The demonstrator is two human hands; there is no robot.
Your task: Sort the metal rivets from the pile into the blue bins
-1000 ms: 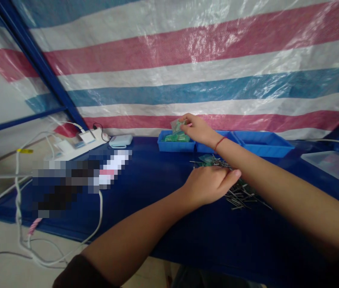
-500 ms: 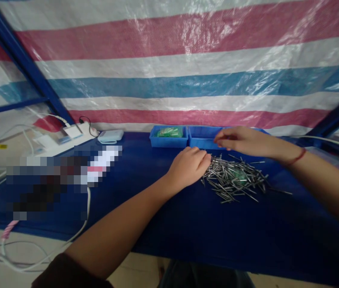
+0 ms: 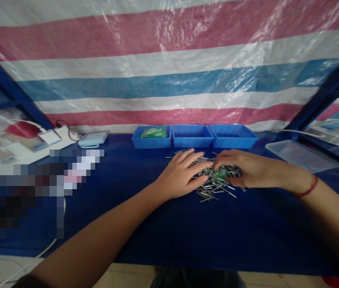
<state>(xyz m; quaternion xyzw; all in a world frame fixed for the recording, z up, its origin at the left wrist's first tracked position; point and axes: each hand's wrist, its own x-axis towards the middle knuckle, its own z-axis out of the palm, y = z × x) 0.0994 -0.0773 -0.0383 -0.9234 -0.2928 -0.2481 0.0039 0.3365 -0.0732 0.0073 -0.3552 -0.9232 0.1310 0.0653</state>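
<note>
A heap of thin metal pins (image 3: pixel 214 186) lies on the blue table (image 3: pixel 163 228). My left hand (image 3: pixel 181 174) rests flat on the heap's left side with fingers spread. On the right side, my right hand (image 3: pixel 247 170) covers the heap, fingers curled over the pins beside a small green piece (image 3: pixel 221 173). Whether it grips anything is hidden. A red string circles my right wrist. Behind the heap stand three blue bins; the left bin (image 3: pixel 151 138) holds green bags.
The middle blue bin (image 3: pixel 191 137) and right blue bin (image 3: pixel 233 137) stand at the back edge. A clear plastic lid (image 3: pixel 303 155) lies to the right. At the back left are a power strip (image 3: pixel 52 138), white cables and a pale blue device (image 3: pixel 93 140). A striped tarp hangs behind.
My right hand has come back from the left bin and dropped onto the pin heap. My left hand has opened flat over the pins. The camera has swung to the right.
</note>
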